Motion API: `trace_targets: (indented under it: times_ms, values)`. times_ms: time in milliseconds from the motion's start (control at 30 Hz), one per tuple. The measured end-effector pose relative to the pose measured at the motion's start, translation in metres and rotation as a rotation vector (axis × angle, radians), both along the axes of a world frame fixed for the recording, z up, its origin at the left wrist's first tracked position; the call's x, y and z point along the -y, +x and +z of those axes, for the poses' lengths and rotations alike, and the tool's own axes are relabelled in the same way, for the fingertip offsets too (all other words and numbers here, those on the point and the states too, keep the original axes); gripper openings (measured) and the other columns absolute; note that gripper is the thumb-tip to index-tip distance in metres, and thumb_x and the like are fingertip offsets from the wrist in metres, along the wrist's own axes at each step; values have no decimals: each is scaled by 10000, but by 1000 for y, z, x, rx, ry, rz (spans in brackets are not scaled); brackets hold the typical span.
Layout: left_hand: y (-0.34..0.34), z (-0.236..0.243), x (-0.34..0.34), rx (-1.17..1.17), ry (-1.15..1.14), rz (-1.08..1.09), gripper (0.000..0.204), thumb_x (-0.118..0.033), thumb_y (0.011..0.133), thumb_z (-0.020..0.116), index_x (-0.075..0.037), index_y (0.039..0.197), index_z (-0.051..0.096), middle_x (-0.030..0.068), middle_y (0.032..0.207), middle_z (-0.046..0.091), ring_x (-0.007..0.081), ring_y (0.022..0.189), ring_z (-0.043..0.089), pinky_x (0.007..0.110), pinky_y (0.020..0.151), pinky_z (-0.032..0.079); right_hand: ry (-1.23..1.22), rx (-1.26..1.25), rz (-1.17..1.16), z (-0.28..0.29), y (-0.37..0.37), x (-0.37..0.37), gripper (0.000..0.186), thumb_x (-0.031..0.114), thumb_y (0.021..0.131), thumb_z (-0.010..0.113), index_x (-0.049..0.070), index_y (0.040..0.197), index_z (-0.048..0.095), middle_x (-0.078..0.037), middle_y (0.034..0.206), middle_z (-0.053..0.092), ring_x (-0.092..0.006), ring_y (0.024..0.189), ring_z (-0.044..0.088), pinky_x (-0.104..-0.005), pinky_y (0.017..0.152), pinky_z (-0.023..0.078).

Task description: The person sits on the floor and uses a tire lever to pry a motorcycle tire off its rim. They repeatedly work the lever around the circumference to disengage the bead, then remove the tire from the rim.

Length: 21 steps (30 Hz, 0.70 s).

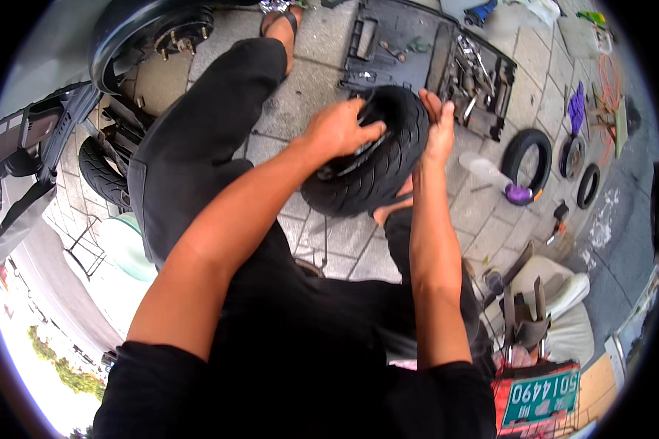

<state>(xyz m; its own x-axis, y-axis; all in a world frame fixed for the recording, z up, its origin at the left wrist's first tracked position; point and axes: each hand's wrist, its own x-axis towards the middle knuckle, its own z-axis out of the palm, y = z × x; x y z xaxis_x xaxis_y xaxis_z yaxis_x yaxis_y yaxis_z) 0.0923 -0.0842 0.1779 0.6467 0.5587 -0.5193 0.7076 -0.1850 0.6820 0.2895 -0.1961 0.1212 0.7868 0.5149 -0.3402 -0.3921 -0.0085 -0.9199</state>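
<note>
Head view: black tyre (392,164), standing tilted at upper centre. Left hand (344,130) is reaching into its opening; whether clamping, I cannot tell. Right hand (438,132) is resting, uncurled, against its outer side. Step: apparently working the inner edge; next move probably calling for steady support. Green plate (540,399), lower right, is bearing pale characters; tyre is showing no legible brand.

From the wearer's head, the fisheye camera looked closely down, left hand (337,132) at twelve o'clock, right hand (438,136) at two.
</note>
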Motion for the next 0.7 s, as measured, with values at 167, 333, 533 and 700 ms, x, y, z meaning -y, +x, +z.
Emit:
trace_targets:
  times_ms: [167, 333, 533, 700]
  values:
    - [4, 14, -3, 8, -179, 39, 669, -565, 902, 784, -26, 1296, 742, 226, 1187, 787, 376, 1130, 758, 457, 991, 579, -234, 104, 117, 33, 5, 22, 572, 429, 1144, 563, -96, 1319, 707, -200, 1319, 754, -301, 1247, 705, -372, 1102, 507]
    - [7, -5, 5, 42, -102, 17, 767, -612, 907, 746, -24, 1396, 689, 240, 1350, 735, 428, 1268, 693, 494, 1076, 549, -247, -327, 17, 43, -11, 73, 696, 562, 1084, 625, -3, 1490, 609, -166, 1441, 699, -305, 1341, 650, -452, 1144, 496]
    - [8, -22, 4, 115, -210, 49, 721, -566, 897, 793, -41, 1384, 712, 230, 1320, 756, 394, 1236, 725, 478, 1067, 560, -68, -548, 137, 99, -86, 64, 674, 542, 1071, 656, 27, 1500, 596, -147, 1436, 703, -296, 1259, 711, -467, 1116, 565]
    - [14, -18, -4, 110, -225, 89, 699, -553, 876, 832, -33, 1337, 744, 209, 1236, 791, 340, 1157, 767, 439, 1027, 581, -21, -597, 144, 95, -82, 51, 628, 569, 1083, 578, 22, 1380, 663, -167, 1179, 774, -309, 1011, 768, -451, 904, 657]
